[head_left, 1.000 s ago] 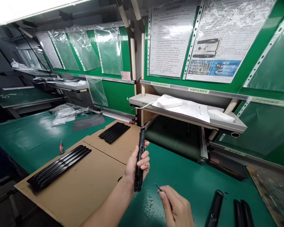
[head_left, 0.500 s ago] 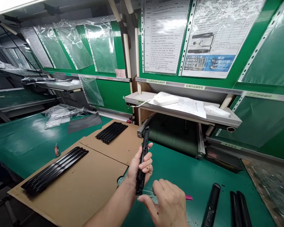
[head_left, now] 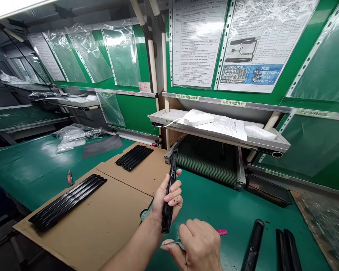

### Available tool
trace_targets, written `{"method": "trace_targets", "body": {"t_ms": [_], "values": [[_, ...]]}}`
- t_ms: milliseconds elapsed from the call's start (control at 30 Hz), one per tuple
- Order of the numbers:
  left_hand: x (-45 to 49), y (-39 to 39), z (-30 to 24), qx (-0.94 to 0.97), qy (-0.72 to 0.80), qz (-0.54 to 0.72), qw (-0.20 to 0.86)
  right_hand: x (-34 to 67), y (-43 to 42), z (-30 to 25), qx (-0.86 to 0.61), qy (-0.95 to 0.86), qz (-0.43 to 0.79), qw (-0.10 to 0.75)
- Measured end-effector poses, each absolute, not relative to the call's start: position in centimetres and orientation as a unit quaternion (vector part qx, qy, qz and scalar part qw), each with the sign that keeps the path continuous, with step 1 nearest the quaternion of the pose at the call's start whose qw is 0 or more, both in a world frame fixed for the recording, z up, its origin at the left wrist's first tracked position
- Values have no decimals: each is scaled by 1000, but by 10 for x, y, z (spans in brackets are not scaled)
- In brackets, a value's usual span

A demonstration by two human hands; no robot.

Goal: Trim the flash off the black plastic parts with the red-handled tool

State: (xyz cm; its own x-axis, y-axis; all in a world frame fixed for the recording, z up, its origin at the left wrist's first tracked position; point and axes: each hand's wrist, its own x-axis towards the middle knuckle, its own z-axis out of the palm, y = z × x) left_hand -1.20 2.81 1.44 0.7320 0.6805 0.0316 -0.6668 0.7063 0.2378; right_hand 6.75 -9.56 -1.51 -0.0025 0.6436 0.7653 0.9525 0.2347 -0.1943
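My left hand (head_left: 168, 199) is closed around a long, narrow black plastic part (head_left: 172, 169), held upright and tilted, its hollow ribbed side facing me. Just below its lower end, my right hand (head_left: 199, 242) grips a pink-handled knife (head_left: 222, 232). The thin blade shows beside my right thumb, apart from the black part; the fingers hide the middle of the knife. On the green tabletop to the right lies a similar black part (head_left: 253, 244), hollow side up. Two more black parts (head_left: 288, 249) lie beyond it, smooth side up.
Cardboard (head_left: 101, 210) on the left bears two rows of black parts (head_left: 69, 201). A small red-labelled tube (head_left: 70, 178) is beside it. Ahead, a ribbed conveyor belt (head_left: 206, 162) runs beneath a shelf (head_left: 282, 145). At far right is a clear plastic bag (head_left: 324, 222).
My right hand and the knife have moved slightly down, away from the lower end of the black part. My left hand holds the part almost still.
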Motion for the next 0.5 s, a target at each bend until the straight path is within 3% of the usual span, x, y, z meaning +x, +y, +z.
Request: {"method": "trace_targets", "body": {"t_ms": [300, 500], "values": [[-7, 24, 17, 99, 23, 358, 928, 52, -94, -26, -486, -662, -250, 513], [-5, 20, 18, 84, 15, 349, 933, 52, -97, -27, -486, -688, -217, 493]]}}
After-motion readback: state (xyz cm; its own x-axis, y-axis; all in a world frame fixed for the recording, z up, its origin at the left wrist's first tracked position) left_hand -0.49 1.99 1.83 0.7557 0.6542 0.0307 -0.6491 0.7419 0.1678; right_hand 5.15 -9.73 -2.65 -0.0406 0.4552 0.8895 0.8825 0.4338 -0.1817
